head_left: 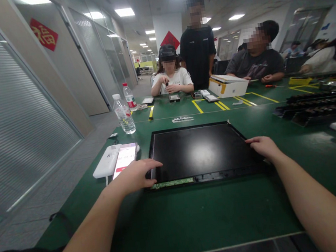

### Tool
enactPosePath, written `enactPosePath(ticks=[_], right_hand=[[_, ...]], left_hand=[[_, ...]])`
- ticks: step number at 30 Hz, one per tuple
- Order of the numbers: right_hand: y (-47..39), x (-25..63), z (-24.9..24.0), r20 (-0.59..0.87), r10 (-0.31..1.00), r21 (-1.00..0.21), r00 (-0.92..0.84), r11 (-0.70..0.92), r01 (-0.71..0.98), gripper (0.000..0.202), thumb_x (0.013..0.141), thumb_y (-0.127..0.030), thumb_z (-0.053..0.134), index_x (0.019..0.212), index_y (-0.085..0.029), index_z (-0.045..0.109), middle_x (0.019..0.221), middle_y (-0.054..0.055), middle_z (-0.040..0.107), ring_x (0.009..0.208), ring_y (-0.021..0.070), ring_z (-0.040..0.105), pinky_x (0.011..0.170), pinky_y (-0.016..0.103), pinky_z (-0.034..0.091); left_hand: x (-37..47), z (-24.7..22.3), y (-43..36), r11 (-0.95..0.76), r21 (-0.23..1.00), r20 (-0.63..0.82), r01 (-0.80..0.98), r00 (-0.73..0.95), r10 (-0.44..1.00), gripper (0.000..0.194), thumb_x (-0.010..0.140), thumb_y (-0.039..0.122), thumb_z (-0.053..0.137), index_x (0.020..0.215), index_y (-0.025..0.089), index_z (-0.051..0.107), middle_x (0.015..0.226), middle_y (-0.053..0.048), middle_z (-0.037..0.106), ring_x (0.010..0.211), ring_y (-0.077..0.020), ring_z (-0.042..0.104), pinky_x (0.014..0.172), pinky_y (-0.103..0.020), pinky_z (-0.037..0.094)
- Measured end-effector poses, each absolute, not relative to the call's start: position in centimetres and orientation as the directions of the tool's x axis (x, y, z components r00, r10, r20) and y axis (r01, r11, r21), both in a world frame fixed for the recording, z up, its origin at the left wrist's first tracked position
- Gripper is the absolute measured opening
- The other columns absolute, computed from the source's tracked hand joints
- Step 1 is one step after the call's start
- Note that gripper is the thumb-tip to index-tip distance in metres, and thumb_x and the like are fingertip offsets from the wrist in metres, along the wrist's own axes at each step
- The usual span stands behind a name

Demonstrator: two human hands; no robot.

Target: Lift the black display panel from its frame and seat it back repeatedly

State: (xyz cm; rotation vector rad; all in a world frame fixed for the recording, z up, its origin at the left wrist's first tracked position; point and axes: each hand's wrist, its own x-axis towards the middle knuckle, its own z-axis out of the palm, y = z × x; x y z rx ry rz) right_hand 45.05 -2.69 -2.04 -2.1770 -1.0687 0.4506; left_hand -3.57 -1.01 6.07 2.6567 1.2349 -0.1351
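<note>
A black LCD screen panel (187,152) lies flat on the green table in front of me, set in a thin black frame. Along its near edge, at the left, runs a narrow green circuit board (173,182). My left hand (135,175) is at the panel's left edge, thumb and fingers spread, with a fingertip over the screen and the thumb by the near left corner. At the right edge, my right hand (264,148) has its fingers closed on the frame; its underside is hidden.
A phone (125,157) and a white power bank (105,162) sit left of the panel. Two water bottles (125,117) stand behind them. Dark strips (313,105) are piled at the right. Beyond are a white box (228,85) and several people across the table.
</note>
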Motion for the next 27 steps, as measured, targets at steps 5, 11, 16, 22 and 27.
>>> enactPosePath(ticks=[5,11,16,22,27], right_hand=[[-2.6,45.1,-2.1,-0.018,0.795,-0.69,0.606,-0.448,0.568,0.035,0.069,-0.005,0.055,0.093,-0.016,0.079,0.086,0.007,0.074,0.069,0.0161,0.063,0.065,0.026,0.047],[-2.5,45.1,-2.1,-0.016,0.795,-0.687,0.606,-0.45,0.571,0.034,0.069,-0.005,0.055,0.091,-0.016,0.079,0.088,0.008,0.075,0.074,0.0175,0.064,0.067,0.026,0.048],[-2.6,45.1,-2.0,-0.012,0.805,-0.672,0.594,-0.446,0.591,0.035,0.071,-0.005,0.055,0.095,-0.015,0.079,0.09,0.008,0.075,0.073,0.0173,0.064,0.068,0.026,0.047],[-2.5,45.2,-2.1,-0.041,0.805,-0.688,0.592,-0.452,0.568,0.04,0.07,-0.004,0.053,0.098,-0.015,0.079,0.087,0.009,0.074,0.071,0.017,0.064,0.066,0.025,0.048],[-2.6,44.9,-1.9,-0.061,0.797,-0.724,0.602,-0.45,0.522,0.041,0.066,0.0,0.052,0.093,-0.016,0.079,0.086,0.008,0.074,0.072,0.0172,0.065,0.066,0.025,0.049]], left_hand=[[-3.5,6.1,-1.1,-0.626,0.141,-0.172,0.767,0.641,0.748,0.055,0.081,0.024,0.069,0.134,0.025,0.058,0.138,-0.005,0.062,0.12,-0.0236,0.062,0.103,-0.033,0.044],[-3.4,6.1,-1.1,-0.607,0.112,-0.167,0.787,0.617,0.769,0.057,0.08,0.025,0.07,0.136,0.025,0.058,0.137,-0.006,0.063,0.12,-0.0247,0.062,0.104,-0.033,0.044],[-3.6,5.8,-0.9,-0.582,0.12,-0.156,0.804,0.594,0.789,0.061,0.08,0.03,0.07,0.139,0.025,0.056,0.138,-0.006,0.063,0.122,-0.0273,0.06,0.103,-0.037,0.045],[-4.0,5.1,-0.6,-0.56,0.149,-0.137,0.815,0.577,0.805,0.062,0.08,0.035,0.072,0.14,0.028,0.055,0.136,-0.006,0.064,0.12,-0.0286,0.061,0.1,-0.038,0.046],[-3.8,5.2,-0.7,-0.568,0.143,-0.127,0.81,0.585,0.801,0.062,0.08,0.035,0.071,0.14,0.027,0.055,0.137,-0.007,0.063,0.121,-0.0289,0.061,0.101,-0.038,0.046]])
